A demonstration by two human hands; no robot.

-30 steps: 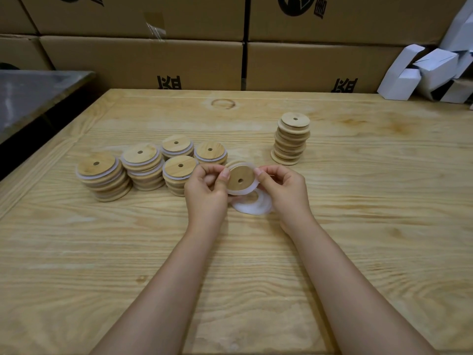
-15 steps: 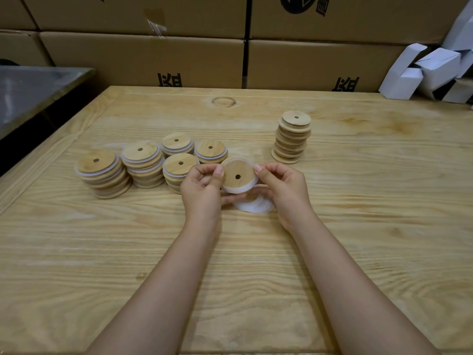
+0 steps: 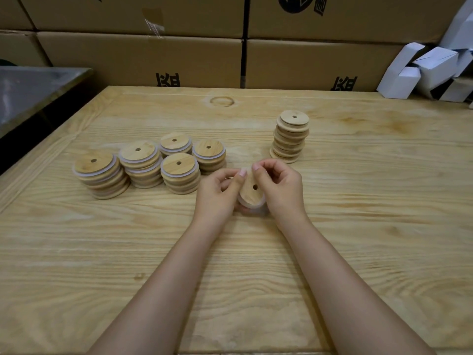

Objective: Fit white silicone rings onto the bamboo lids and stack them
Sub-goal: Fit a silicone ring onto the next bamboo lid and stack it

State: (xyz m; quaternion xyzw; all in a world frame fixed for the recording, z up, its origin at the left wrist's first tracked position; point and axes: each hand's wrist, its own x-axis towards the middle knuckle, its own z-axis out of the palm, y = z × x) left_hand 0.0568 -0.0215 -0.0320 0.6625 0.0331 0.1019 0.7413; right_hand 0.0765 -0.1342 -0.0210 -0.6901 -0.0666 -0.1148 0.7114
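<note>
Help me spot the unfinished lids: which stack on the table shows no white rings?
The lone stack at far right, bare bamboo throughout. The five clustered stacks at left all show white rings between their lids.

Soft even light, slight wide-angle warp

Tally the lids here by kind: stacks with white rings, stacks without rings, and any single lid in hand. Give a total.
Ringed lid stacks: 5
Bare lid stack: 1
Single lid, held by left hand and right hand: 1
Total: 7
</note>
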